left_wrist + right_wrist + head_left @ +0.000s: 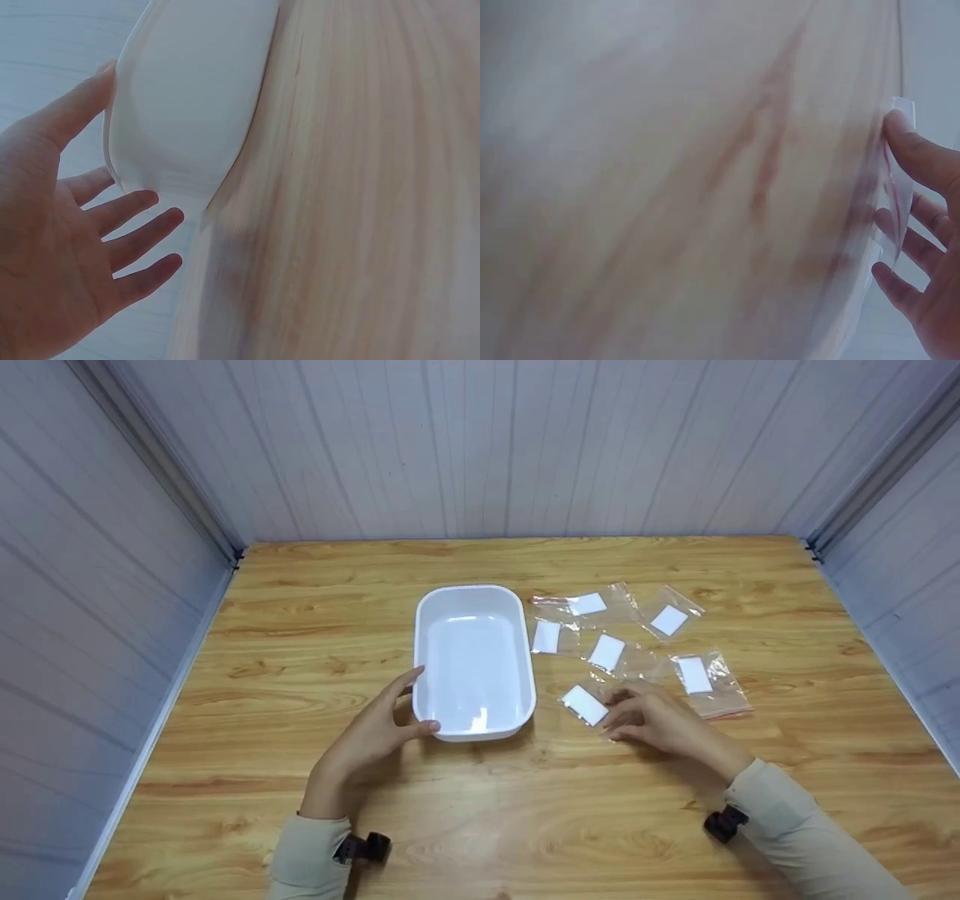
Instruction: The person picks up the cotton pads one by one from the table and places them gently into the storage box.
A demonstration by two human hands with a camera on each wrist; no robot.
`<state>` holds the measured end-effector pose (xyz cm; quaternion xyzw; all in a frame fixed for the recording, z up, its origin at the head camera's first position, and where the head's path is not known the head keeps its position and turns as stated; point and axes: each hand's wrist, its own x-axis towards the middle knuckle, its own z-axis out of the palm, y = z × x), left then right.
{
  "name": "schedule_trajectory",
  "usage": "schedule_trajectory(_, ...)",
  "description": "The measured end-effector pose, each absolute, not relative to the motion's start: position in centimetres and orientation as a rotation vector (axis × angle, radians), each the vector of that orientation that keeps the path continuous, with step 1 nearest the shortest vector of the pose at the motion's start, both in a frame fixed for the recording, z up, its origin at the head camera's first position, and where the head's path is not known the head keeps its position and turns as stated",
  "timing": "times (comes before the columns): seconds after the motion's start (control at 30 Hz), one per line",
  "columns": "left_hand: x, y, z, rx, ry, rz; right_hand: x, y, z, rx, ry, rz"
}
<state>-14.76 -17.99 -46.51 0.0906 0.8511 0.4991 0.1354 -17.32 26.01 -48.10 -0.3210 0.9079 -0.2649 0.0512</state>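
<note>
A wooden table [525, 825] filled the head view, enclosed by pale panelled walls [480, 442] on three sides.

A white rectangular tray [474, 598] stood near the table centre, its long side running from 12 to 6 o'clock. The left hand [373, 730] sat at the tray's 7 o'clock corner, fingers spread and nearly straight. The thumb lay against the near rim and the fingertips touched the left wall. The left wrist view confirmed this — an open palm [45, 247] beside the tray's outer wall [187, 90], with nothing gripped.

Six small clear zip bags, each holding a white card, lay on the table at 3 o'clock of the tray. Five of them formed a loose cluster, some overlapping: one [546, 637] just beside the tray, one [587, 604] at its 1 o'clock, one [669, 620] farther out, one [607, 652] in the middle, and one [696, 676] at the far right, with a red seal strip along its near edge.

The sixth bag [585, 705] lay nearest the person, at the tray's 4 o'clock. The right hand [654, 718] rested on this bag — fingers loosely curved, fingertips pressing its right part. In the right wrist view the fingers [922, 157] met the bag's clear edge [895, 202]; whether they actually pinched it could not be told.

Both forearms wore beige sleeves [787, 817].
</note>
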Motion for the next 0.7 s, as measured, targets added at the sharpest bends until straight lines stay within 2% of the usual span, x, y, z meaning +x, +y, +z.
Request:
schedule_trajectory(0.3, -14.7, -18.1, -46.5, 0.274, 2.46, 1.461, -17.9, 26.4, -47.4, -1.043, 2.775, -0.922)
schedule_trajectory(0.7, -14.6, -18.1, -46.4, 0.294, 2.486, 1.448, -18.2, 26.0, -46.3, -1.259, 2.856, -1.191)
